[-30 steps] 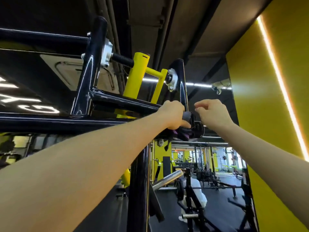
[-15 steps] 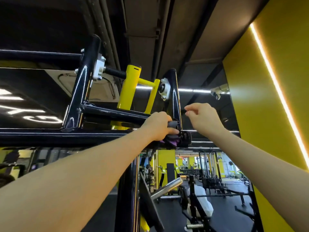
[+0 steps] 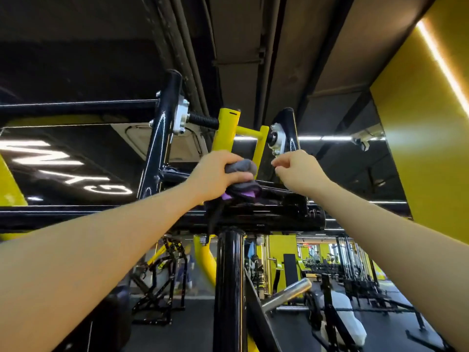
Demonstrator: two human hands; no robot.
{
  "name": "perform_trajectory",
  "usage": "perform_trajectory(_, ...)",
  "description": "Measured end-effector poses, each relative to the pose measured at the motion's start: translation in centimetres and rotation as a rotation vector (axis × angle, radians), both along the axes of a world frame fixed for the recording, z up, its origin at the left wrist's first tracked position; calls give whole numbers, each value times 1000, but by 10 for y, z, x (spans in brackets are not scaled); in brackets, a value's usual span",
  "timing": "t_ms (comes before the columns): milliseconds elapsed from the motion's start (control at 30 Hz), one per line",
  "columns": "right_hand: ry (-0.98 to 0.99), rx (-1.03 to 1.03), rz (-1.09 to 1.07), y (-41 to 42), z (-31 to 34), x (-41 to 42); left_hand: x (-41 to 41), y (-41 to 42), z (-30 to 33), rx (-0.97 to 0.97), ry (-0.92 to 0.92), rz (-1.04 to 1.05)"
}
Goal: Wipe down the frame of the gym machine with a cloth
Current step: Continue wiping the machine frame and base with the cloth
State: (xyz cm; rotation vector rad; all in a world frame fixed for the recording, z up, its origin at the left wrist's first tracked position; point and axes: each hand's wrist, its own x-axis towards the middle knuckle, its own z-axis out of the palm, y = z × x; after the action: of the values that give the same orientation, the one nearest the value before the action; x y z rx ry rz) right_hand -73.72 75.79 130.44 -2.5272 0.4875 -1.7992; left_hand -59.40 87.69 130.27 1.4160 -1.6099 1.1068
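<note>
At the top of the frame (image 3: 162,138), the left hand (image 3: 215,174) grips the cloth (image 3: 241,179) bunched against the black crossbar (image 3: 177,177), whose long axis runs left to right. The right hand (image 3: 299,168), fingers loosely curled and holding nothing, hovers just beside the right upright (image 3: 291,133).

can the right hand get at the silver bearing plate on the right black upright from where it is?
Probably yes. The right hand hangs just below and beside the silver bearing plate, holding nothing, and nothing lies between them. The left hand and its cloth sit further left by the yellow bracket.
</note>
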Motion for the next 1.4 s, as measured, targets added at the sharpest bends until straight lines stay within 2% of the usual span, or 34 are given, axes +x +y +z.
perform_trajectory(100,50,-22,10,8,1,23,29,22,26,-106,16,165)
perform_trajectory(233,94,-49,31,20,-1,58,71,38,44,-178,-157,424)
perform_trajectory(333,138,-86,35,32,6,89,98,37,46,-21,-215,612)
perform_trajectory(500,231,-87,-18,42,15,138,126,46,45,43,-345,607)
perform_trajectory(600,272,-106,-62,35,21,152,122,48,55,52,-526,685)
perform_trajectory(667,279,-131,-81,32,23,152,118,39,68,58,-390,749)
perform_trajectory(733,289,-140,-63,31,23,148,116,25,78,54,-203,737)
perform_trajectory(767,294,-140,-57,30,23,147,118,20,80,75,-174,729)
perform_trajectory(867,307,-136,-40,28,22,146,123,21,81,90,-358,825)
perform_trajectory(1033,311,-170,-35,27,17,144,123,41,59,-61,-578,776)
perform_trajectory(1167,325,-174,-13,27,16,142,125,23,79,-40,-492,863)
perform_trajectory(1267,306,-182,-20,26,15,144,129,6,82,-72,-496,935)
perform_trajectory(1333,298,-189,-31,27,14,144,133,17,75,-94,-400,844)
perform_trajectory(1400,300,-190,-34,28,14,143,139,30,62,-148,-435,689)
